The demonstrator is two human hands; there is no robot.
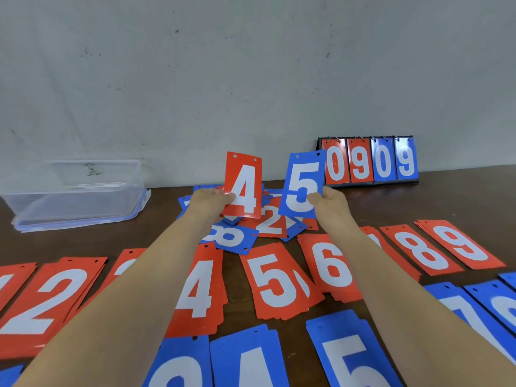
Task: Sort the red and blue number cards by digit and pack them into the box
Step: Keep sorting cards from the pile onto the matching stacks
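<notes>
One brown table (446, 202), against a grey wall. One clear plastic box (78, 196) at far left, no cards visible inside, well apart from both hands. One flip scoreboard (368, 160) at far right by the wall: four panels, two red and two blue, reading 0 9 0 9.

Red row across the middle has nine stacks. Readable: red 2 stack (55, 297), red 4 stack (198, 291), red 5 stack (276, 283), red 6 stack (332, 266), red 8 stack (421, 252), red 9 stack (463, 244). The leftmost is cut by the frame edge; two more are hidden under the forearms.

Blue row is nearest the camera: blue 4 stack (251, 364), blue 5 stack (349, 358), blue 7 stack (458, 308). The others are cropped, their digits unreadable, so the total count is unclear.

One unsorted pile (268, 222) lies beyond the red row, below the hands. A blue 8 and a red 2 show on top; the rest are overlapped.

Left hand (206, 203) pinches one red 4 card (244, 185) by its lower left edge, upright above the pile. Right hand (329, 202) pinches one blue 5 card (303, 185) by its lower right edge. The two cards are side by side, not touching.
</notes>
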